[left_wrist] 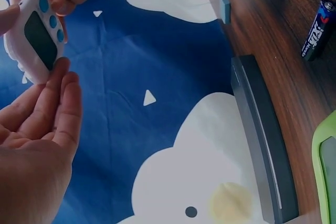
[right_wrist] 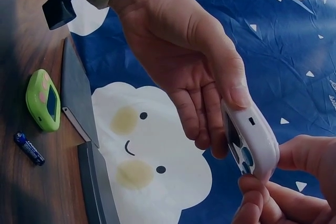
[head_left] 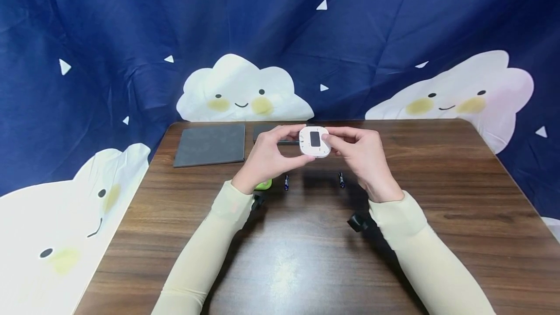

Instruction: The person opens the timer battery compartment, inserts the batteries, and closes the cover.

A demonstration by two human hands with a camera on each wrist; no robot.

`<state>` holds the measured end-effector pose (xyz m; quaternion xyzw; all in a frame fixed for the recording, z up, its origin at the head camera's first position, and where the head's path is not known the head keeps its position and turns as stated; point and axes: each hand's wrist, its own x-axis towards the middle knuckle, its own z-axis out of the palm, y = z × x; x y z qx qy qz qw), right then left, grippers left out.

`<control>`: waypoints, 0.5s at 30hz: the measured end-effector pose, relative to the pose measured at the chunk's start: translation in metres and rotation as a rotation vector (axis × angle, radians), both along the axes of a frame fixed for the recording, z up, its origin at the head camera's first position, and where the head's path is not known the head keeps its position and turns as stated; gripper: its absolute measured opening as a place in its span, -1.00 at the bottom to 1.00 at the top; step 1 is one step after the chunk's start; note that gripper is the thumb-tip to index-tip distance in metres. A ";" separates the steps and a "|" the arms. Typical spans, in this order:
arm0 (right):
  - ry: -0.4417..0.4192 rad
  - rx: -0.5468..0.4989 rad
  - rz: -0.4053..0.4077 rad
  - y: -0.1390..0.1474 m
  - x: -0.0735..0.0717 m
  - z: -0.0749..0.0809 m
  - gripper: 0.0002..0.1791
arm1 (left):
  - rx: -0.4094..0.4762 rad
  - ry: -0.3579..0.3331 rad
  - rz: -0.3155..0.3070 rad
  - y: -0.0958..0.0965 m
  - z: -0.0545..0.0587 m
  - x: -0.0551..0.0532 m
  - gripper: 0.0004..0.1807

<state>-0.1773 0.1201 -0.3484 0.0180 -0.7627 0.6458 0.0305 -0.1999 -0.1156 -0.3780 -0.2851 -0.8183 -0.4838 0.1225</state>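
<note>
Both hands hold a white digital timer [head_left: 315, 140] up over the far part of the table. In the head view its back shows, with a dark rectangle in the middle. The left wrist view shows the front of the timer [left_wrist: 41, 40], with a grey screen and three blue buttons. My left hand [head_left: 272, 155] grips its left edge between thumb and fingers. My right hand [head_left: 362, 157] pinches the right edge, the thumb [right_wrist: 239, 90] lying on the casing near a small slot. Below on the table lie two dark blue batteries, one to the left [head_left: 286, 182], one to the right [head_left: 341, 180].
A green device [right_wrist: 41, 100] with pink buttons lies on the table, mostly behind my left wrist in the head view. A dark flat slab [head_left: 210, 145] sits at the back left, a second dark box [left_wrist: 262, 140] beside it. A blue cloth [head_left: 350, 38] with clouds hangs behind.
</note>
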 end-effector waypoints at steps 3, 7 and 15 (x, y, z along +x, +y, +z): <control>-0.006 0.013 -0.003 0.000 0.000 -0.001 -0.62 | -0.005 0.000 0.001 0.001 0.000 0.000 -0.28; 0.001 0.023 -0.009 0.000 -0.001 -0.001 -0.62 | -0.033 0.006 0.009 0.002 0.001 0.000 -0.23; 0.012 0.025 -0.004 0.001 -0.001 -0.001 -0.65 | -0.061 0.027 0.003 0.003 -0.002 -0.001 -0.22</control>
